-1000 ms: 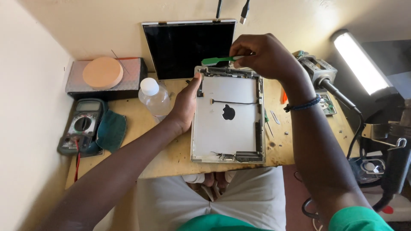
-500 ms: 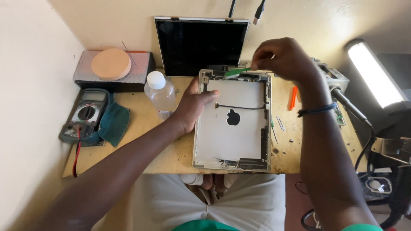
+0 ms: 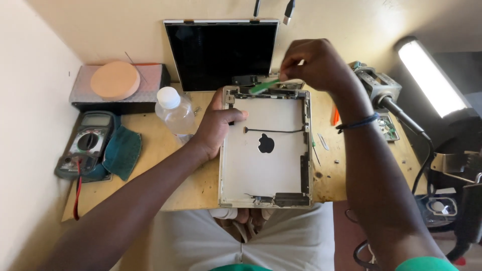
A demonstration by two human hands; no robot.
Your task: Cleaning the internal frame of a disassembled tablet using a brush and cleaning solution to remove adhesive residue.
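An opened tablet back shell (image 3: 266, 165), silver inside with a thin black cable across it, lies on the wooden bench (image 3: 150, 170). My left hand (image 3: 215, 126) presses on the shell's upper left edge, thumb over the rim. My right hand (image 3: 314, 64) hovers above the shell's top edge and pinches a green plastic pry tool (image 3: 264, 86), whose tip points at the top left part of the frame. The detached black screen panel (image 3: 222, 54) leans upright against the wall behind the shell.
A clear plastic bottle (image 3: 174, 111) stands left of my left hand. Farther left sit a multimeter (image 3: 84, 144), a green cloth (image 3: 123, 151) and a box with a round tan pad (image 3: 115, 80). A lamp (image 3: 433, 76), a heat tool (image 3: 381, 93) and small parts lie right.
The view has shifted slightly. My right hand with the green tool has stayed at the shell's top edge, the tool's tip working along it. My left hand keeps holding the shell.
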